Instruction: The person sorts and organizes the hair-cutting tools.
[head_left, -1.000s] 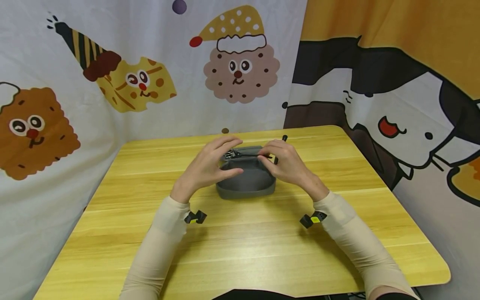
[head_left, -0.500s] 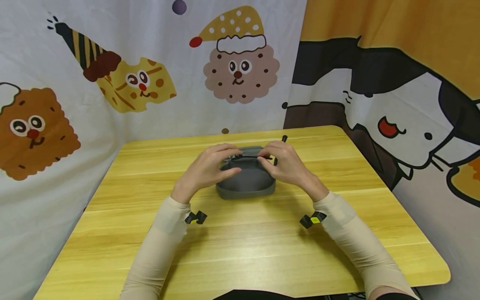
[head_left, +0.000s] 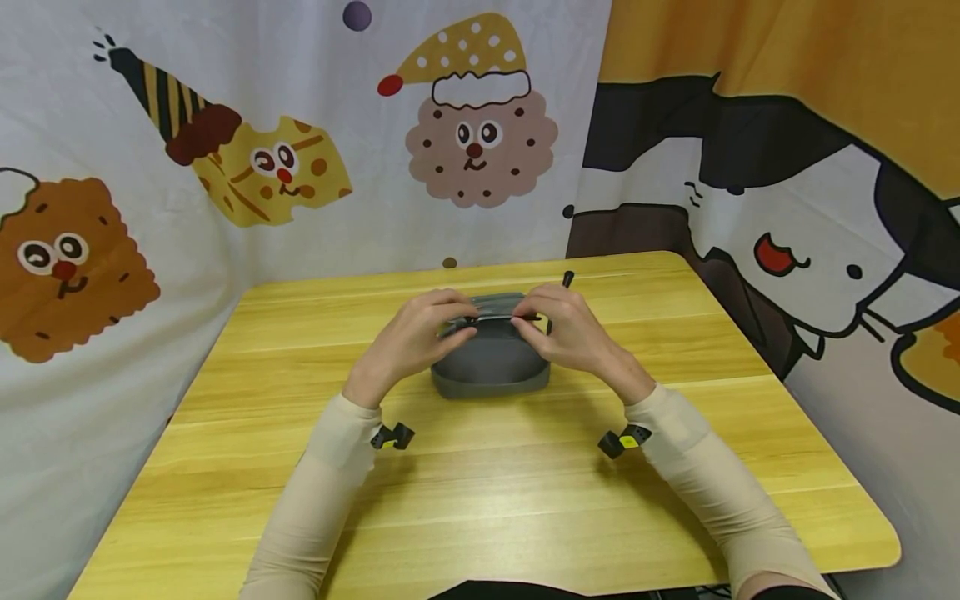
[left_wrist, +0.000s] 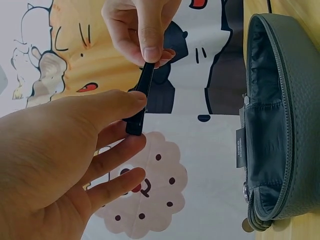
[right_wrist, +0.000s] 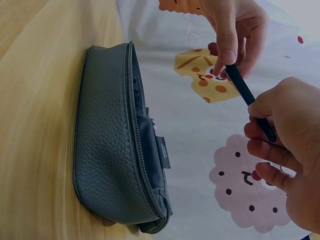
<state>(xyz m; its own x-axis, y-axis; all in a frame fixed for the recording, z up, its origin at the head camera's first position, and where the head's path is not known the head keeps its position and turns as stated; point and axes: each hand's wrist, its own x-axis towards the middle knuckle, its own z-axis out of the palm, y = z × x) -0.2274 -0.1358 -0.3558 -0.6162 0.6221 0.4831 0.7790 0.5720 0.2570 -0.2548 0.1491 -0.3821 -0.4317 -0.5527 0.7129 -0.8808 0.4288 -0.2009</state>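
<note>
A slim, dark stick-like object [left_wrist: 145,82] is held between my hands; its exact kind cannot be told. My left hand [head_left: 408,337] pinches one end between thumb and fingers. At the other end, the thumb and fingers of my right hand [head_left: 573,325] grip it. In the right wrist view the stick [right_wrist: 242,89] slants between the two hands, the other fingers spread. Close by, a grey leather-look zip pouch [head_left: 491,385] stands on the table, unzipped. Its dark lining [left_wrist: 267,135] and a small label [left_wrist: 241,149] show in the left wrist view.
A wooden table [head_left: 480,500] lies under the pouch. Beyond my right hand a black rod-like piece [head_left: 568,279] sticks out, its lower part partly hidden. A cartoon-print curtain [head_left: 300,242] hangs behind the table.
My left hand has lowered a little and its fingers have come together on the stick. Ring-like metal seen beside those fingers earlier is now hidden. The pouch stays put.
</note>
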